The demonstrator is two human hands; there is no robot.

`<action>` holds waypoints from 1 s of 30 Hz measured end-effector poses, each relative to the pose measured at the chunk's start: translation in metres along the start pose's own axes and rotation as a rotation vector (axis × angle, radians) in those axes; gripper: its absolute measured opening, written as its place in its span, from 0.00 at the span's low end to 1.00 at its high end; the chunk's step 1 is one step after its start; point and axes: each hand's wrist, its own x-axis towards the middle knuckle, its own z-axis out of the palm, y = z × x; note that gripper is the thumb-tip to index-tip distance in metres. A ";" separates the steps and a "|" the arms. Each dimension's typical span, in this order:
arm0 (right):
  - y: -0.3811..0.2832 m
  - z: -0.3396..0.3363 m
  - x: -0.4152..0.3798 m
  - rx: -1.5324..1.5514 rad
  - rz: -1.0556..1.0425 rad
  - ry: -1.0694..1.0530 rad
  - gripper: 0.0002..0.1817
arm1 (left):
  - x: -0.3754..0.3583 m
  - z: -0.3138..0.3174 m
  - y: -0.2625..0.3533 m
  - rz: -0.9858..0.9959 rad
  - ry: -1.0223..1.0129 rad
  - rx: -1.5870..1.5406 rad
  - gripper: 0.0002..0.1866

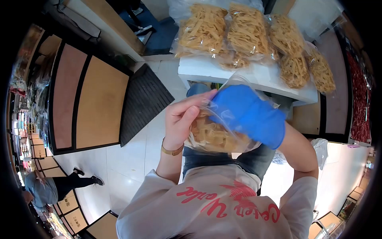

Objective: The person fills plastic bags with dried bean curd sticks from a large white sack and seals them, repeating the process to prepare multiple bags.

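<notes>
A clear plastic bag (213, 137) partly filled with flat, pale yellow-brown strips rests over my lap. My left hand (185, 115), bare, pinches the bag's rim on its left side, thumb on the near side. A blue glove covers my right hand (248, 113), which is at the bag's mouth with its fingers curled down behind the clear film. What those fingers hold, if anything, is hidden by the glove and the plastic. Just beyond my hands, filled bags of similar strips (246, 34) lie on a white table (199, 67).
More filled bags (294, 71) lean over the table's right end. A black ribbed mat (145, 101) lies on the pale tiled floor beside a panelled counter (101, 101) at left. A person (47, 187) is farther off at lower left. Red packets (358, 99) line the right edge.
</notes>
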 end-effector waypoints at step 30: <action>0.001 0.081 -0.026 1.370 0.204 0.954 0.12 | -0.012 -0.019 -0.001 -0.079 0.387 -0.103 0.13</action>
